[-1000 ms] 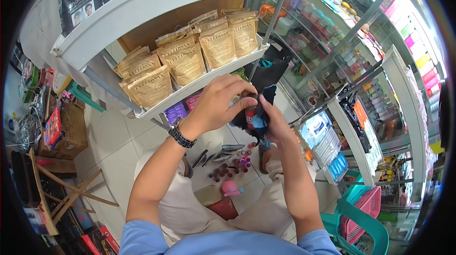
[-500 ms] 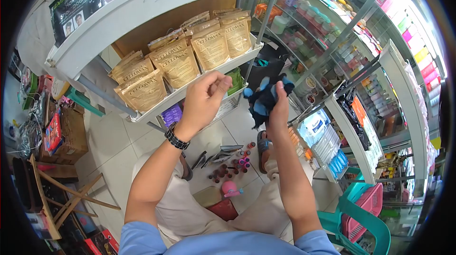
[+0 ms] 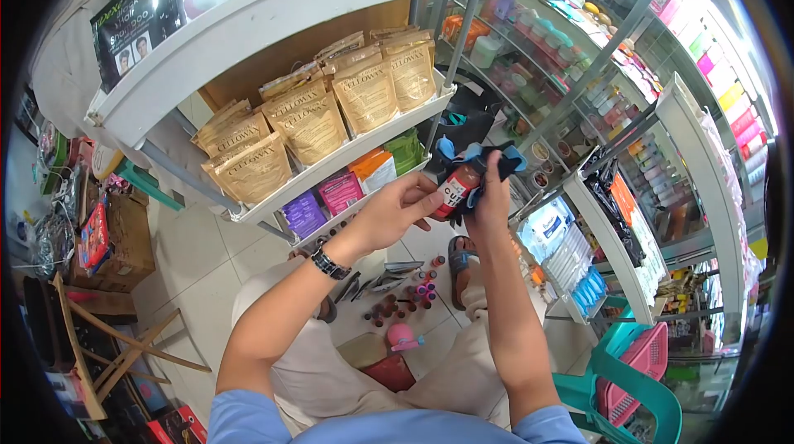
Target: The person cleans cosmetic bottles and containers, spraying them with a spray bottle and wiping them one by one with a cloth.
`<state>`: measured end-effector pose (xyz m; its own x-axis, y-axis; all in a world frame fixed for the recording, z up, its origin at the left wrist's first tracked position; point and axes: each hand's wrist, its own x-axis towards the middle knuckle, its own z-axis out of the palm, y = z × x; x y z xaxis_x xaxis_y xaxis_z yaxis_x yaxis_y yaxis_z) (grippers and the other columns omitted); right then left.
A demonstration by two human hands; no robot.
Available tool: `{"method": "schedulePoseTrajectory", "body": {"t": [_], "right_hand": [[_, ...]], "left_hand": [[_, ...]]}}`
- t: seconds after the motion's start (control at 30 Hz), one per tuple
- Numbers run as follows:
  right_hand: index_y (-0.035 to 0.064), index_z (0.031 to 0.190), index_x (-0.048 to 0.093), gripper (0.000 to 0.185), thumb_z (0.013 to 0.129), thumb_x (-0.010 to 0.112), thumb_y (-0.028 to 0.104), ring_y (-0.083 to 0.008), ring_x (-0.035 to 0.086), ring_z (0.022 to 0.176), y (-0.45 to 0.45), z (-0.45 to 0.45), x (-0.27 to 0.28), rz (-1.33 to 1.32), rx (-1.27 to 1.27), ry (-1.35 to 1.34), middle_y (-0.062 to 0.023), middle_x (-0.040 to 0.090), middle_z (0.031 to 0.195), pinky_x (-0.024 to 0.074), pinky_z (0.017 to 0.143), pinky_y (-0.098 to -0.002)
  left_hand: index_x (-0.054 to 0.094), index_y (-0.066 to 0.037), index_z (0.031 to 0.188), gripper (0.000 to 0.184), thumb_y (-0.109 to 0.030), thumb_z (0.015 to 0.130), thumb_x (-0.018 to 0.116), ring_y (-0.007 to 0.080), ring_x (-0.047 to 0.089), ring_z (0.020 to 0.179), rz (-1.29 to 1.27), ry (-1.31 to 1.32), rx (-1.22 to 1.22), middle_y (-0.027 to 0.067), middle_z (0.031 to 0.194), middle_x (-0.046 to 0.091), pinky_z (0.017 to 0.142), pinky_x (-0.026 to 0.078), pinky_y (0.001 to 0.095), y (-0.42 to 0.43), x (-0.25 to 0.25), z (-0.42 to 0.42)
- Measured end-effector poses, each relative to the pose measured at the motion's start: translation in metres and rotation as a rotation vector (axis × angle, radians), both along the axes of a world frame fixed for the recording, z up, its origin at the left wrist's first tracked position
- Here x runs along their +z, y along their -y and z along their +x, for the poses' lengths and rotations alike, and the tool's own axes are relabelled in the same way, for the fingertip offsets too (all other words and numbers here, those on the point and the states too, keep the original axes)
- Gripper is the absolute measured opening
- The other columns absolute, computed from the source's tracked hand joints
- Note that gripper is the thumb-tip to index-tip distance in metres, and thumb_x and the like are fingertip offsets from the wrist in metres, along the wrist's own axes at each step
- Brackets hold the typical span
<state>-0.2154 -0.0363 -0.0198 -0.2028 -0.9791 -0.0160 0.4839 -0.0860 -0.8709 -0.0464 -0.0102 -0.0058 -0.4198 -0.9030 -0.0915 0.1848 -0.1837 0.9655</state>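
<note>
My left hand [image 3: 403, 206], with a black watch on the wrist, grips a small red bottle [image 3: 452, 196] by its lower end. Part of its white label reads "CU". A black and blue cloth [image 3: 514, 158] is bunched in my right hand [image 3: 494, 193] and lies against the bottle's upper part. Cloth and fingers hide the bottle's top. On the tiled floor between my feet stand several small dark and pink bottles [image 3: 389, 308], with flat packets [image 3: 395, 274] beside them and a round pink container [image 3: 403, 336] closer to me.
Ahead is a white shelf rack [image 3: 331, 146] with several gold Cellowax pouches [image 3: 308, 123] and coloured packets [image 3: 340, 193] below. Glass display shelves [image 3: 529, 55] line the right. A green plastic chair [image 3: 608, 361] holds a pink basket [image 3: 635, 374]. Wooden folding legs [image 3: 136, 345] stand at left.
My left hand has moved right and now grips the red bottle, which did not show before. The cloth in my right hand is now against the bottle. The coloured packets have come into view.
</note>
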Motion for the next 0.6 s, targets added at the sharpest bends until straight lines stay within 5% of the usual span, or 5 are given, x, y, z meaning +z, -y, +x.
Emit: {"method": "schedulePoseTrajectory", "body": {"t": [0.2,0.33,0.5,0.6], "right_hand": [[0.0047,0.114,0.057,0.036,0.106,0.048,0.038,-0.0144,0.057,0.087,-0.02,0.005,0.053,0.108,0.153,0.298,-0.0073,0.063,0.1,0.0464,0.081,-0.0258],[0.0037,0.114,0.057,0.033,0.105,0.051,0.035,-0.0159,0.056,0.081,-0.013,-0.004,0.01,-0.143,0.116,-0.544,-0.0066,0.063,0.097,0.046,0.075,-0.0262],[0.0012,0.112,0.056,0.03,0.104,0.052,0.03,-0.0159,0.054,0.076,-0.011,-0.019,0.022,-0.184,0.064,-0.935,-0.0055,0.063,0.093,0.0445,0.069,-0.0266],[0.0005,0.111,0.056,0.028,0.103,0.052,0.027,-0.0158,0.053,0.072,-0.009,-0.026,0.007,-0.135,0.034,-0.871,-0.0053,0.063,0.091,0.0444,0.067,-0.0269]], "left_hand": [[0.058,-0.003,0.109,0.025,-0.01,0.09,0.072,0.0148,0.065,0.081,-0.248,0.206,0.289,0.0083,0.098,0.068,0.071,0.052,0.0277,-0.005,0.006,-0.002],[0.058,-0.003,0.112,0.036,-0.004,0.081,0.076,0.0146,0.062,0.079,-0.667,0.357,0.47,0.0069,0.098,0.066,0.072,0.052,0.0273,-0.006,0.006,-0.009],[0.06,-0.003,0.114,0.04,-0.002,0.078,0.077,0.015,0.06,0.076,-0.767,0.432,0.393,0.0067,0.098,0.064,0.072,0.051,0.0264,-0.012,0.009,-0.01],[0.06,-0.002,0.117,0.041,-0.002,0.079,0.077,0.0146,0.062,0.078,-0.718,0.418,0.342,0.0074,0.101,0.065,0.074,0.052,0.0256,-0.013,0.011,-0.009]]}}
